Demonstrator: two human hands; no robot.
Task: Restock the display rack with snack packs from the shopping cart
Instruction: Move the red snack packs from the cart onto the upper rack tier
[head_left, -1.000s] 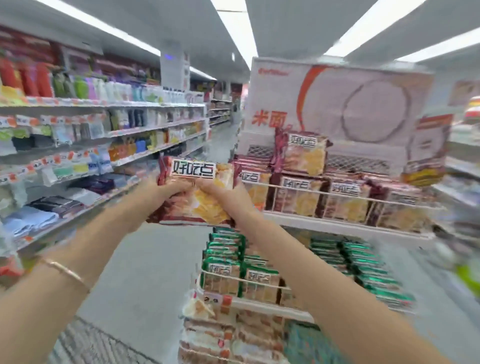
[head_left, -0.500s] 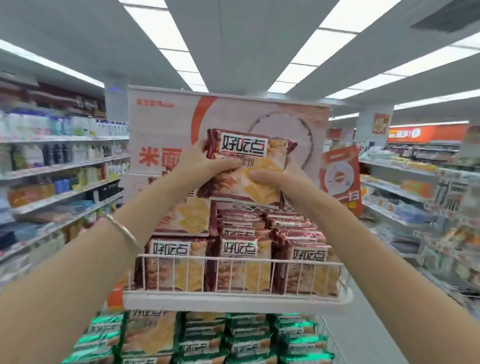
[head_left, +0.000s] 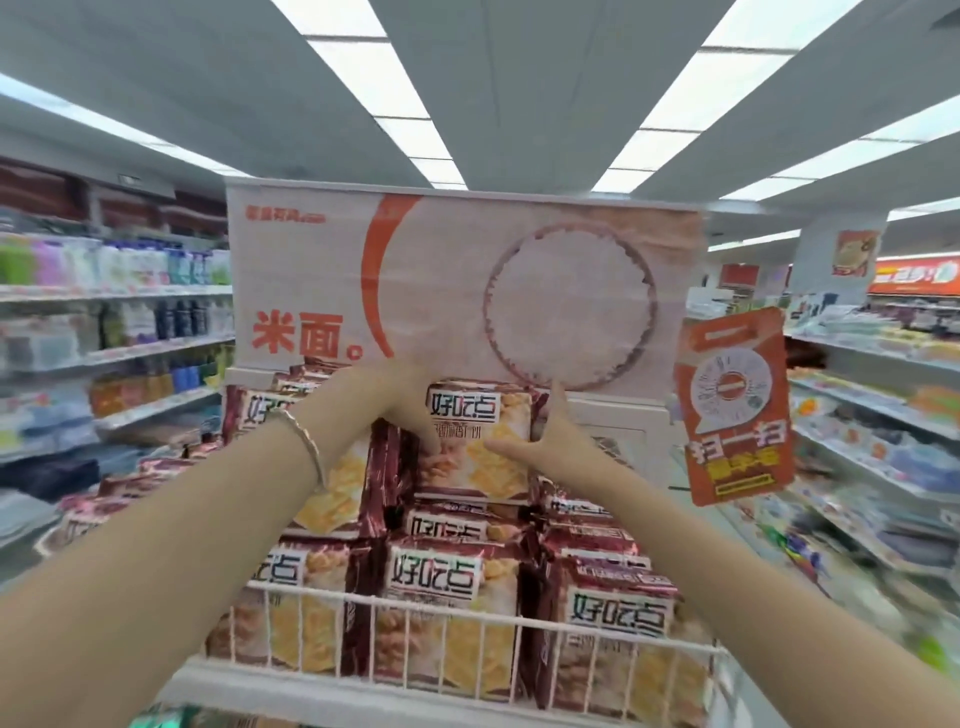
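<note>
A dark red snack pack with a white label and yellow crackers stands upright on top of the stacked packs in the top wire basket of the display rack. My left hand grips its upper left edge. At the right edge my right hand holds it, thumb up along the side and fingers across the front. Several matching packs fill the basket below and beside it. The shopping cart is out of view.
A large header sign with a rice bowl stands just behind the held pack. An orange hanging tag sticks out at the rack's right. Stocked store shelves run along the left and right. Green packs show on the tier below.
Both hands have carried the pack from in front of the header sign down and forward onto the top of the stack in the upper basket. The view has moved closer to the rack.
</note>
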